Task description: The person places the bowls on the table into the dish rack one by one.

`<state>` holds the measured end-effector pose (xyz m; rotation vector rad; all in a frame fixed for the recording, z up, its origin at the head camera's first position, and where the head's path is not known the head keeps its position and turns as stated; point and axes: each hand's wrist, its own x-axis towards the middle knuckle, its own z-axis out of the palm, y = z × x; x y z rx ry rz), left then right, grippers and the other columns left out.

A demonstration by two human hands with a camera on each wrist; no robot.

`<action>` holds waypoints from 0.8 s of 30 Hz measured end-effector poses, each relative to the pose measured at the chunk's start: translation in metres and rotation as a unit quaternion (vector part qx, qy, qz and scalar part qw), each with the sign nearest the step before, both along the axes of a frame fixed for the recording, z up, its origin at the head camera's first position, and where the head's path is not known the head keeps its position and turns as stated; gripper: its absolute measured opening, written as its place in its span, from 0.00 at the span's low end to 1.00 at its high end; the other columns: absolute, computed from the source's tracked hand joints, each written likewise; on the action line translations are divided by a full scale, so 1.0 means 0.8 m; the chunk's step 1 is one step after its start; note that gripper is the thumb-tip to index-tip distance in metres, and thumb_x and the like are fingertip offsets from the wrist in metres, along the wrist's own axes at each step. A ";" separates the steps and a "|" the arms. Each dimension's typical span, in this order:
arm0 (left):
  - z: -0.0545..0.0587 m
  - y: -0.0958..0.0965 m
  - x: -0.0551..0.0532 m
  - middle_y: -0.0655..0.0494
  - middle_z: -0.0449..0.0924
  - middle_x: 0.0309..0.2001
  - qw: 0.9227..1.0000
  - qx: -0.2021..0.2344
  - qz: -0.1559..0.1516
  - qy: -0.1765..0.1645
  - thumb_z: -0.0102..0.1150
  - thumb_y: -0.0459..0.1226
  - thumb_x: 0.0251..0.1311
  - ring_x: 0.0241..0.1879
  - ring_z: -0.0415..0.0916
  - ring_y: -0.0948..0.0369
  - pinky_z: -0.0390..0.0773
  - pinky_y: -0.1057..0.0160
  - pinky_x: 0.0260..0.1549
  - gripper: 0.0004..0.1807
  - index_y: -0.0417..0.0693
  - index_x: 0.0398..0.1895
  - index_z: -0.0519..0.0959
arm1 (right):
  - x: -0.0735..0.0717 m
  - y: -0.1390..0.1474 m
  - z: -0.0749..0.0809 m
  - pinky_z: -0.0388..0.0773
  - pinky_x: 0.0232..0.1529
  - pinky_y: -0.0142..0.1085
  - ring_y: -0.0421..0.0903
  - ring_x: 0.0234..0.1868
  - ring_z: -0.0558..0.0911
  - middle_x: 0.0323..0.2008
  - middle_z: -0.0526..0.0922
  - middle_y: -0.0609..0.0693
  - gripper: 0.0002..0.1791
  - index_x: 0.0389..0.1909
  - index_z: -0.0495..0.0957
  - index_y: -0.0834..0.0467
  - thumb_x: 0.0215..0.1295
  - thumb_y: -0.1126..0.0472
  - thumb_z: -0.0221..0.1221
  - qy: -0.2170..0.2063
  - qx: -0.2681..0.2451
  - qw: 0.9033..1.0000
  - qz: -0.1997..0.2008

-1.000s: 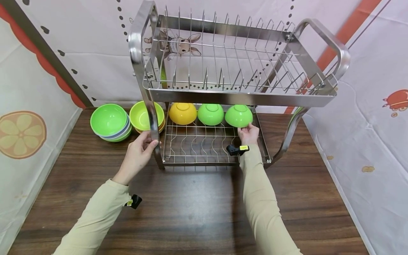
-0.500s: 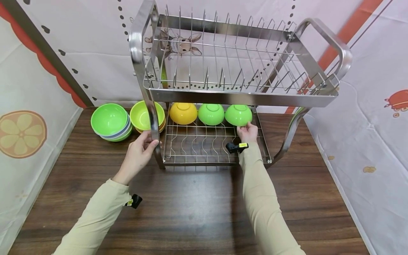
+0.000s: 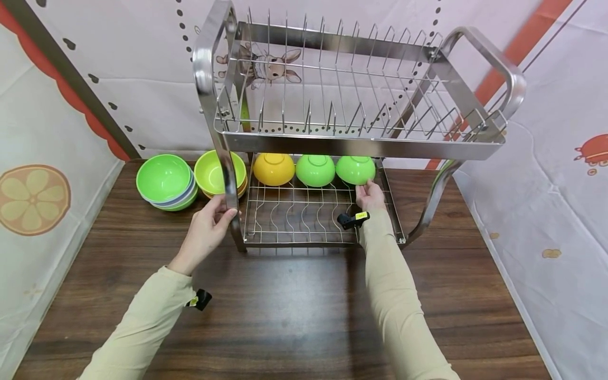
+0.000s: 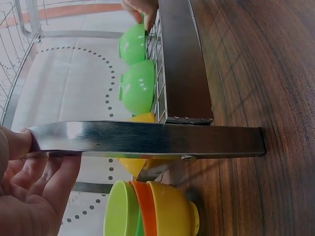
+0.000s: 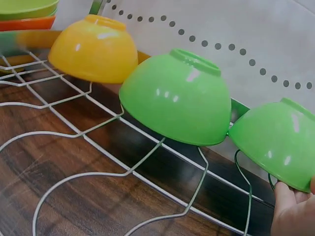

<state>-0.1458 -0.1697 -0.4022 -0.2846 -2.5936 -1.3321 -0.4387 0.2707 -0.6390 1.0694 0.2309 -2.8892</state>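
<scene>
My left hand [image 3: 203,232] grips the left upright [image 3: 229,184] of a two-tier metal dish rack, thumb on one side and fingers curled behind. On the lower tier, a row of upside-down bowls lines the back: an orange-yellow bowl [image 3: 274,170], a green bowl [image 3: 315,170] in the middle and another green bowl [image 3: 355,170] at the right. My right hand [image 3: 371,196] holds the rim of that right green bowl. In the right wrist view its fingers [image 5: 288,199] lie under the rim, and the thumb is mostly cut off by the frame's edge.
Left of the rack stand two stacks of upright bowls, one topped by a green bowl [image 3: 163,178], the other by a yellow-green bowl [image 3: 209,171]. The rack's upper tier [image 3: 361,145] overhangs the bowls. A brown wooden table [image 3: 285,316] lies in front.
My right hand has shifted slightly away from me with the right green bowl, which sits a little farther back, level with its neighbours. The left hand stays on the upright.
</scene>
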 end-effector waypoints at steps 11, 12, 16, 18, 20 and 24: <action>-0.001 0.000 -0.001 0.43 0.81 0.36 1.000 0.002 -0.001 -0.005 0.51 0.38 0.62 0.24 0.75 0.59 0.68 0.70 0.19 0.13 0.40 0.47 0.71 | -0.130 0.063 -0.174 0.79 0.36 0.44 0.49 0.38 0.81 0.39 0.81 0.53 0.22 0.36 0.81 0.56 0.38 0.78 0.67 -0.025 0.200 0.978 -0.058; -0.001 0.000 -0.002 0.43 0.81 0.36 1.000 0.001 -0.002 -0.005 0.51 0.38 0.62 0.24 0.74 0.58 0.68 0.70 0.19 0.14 0.40 0.47 0.71 | -0.126 0.060 -0.168 0.79 0.35 0.43 0.49 0.37 0.81 0.37 0.81 0.52 0.22 0.34 0.82 0.55 0.35 0.78 0.68 -0.041 0.227 0.971 -0.058; -0.001 -0.001 -0.002 0.44 0.81 0.35 1.000 0.000 -0.003 -0.002 0.51 0.39 0.62 0.24 0.74 0.59 0.68 0.70 0.19 0.14 0.40 0.47 0.71 | -0.075 0.032 -0.098 0.79 0.32 0.37 0.46 0.33 0.80 0.34 0.82 0.50 0.23 0.29 0.84 0.54 0.27 0.75 0.73 -0.090 0.292 0.951 -0.051; -0.001 -0.002 -0.002 0.44 0.81 0.35 1.000 0.000 -0.004 0.000 0.51 0.39 0.62 0.24 0.74 0.61 0.68 0.69 0.19 0.14 0.41 0.47 0.71 | -0.040 0.015 -0.051 0.79 0.29 0.36 0.45 0.29 0.81 0.30 0.82 0.49 0.20 0.27 0.84 0.55 0.27 0.74 0.73 -0.100 0.316 0.943 -0.042; -0.001 -0.002 -0.002 0.46 0.81 0.35 1.000 0.001 -0.005 0.000 0.51 0.39 0.62 0.24 0.74 0.63 0.69 0.69 0.19 0.14 0.41 0.47 0.71 | -0.008 0.000 -0.010 0.79 0.26 0.35 0.45 0.25 0.81 0.26 0.82 0.49 0.17 0.25 0.83 0.57 0.29 0.75 0.72 -0.096 0.339 0.936 -0.030; -0.002 -0.002 -0.002 0.46 0.81 0.35 1.000 0.003 -0.004 -0.004 0.51 0.39 0.62 0.24 0.74 0.64 0.69 0.69 0.19 0.13 0.41 0.47 0.72 | 0.036 -0.016 0.045 0.79 0.23 0.35 0.45 0.21 0.81 0.23 0.81 0.51 0.14 0.22 0.82 0.60 0.31 0.76 0.72 -0.084 0.386 0.919 0.007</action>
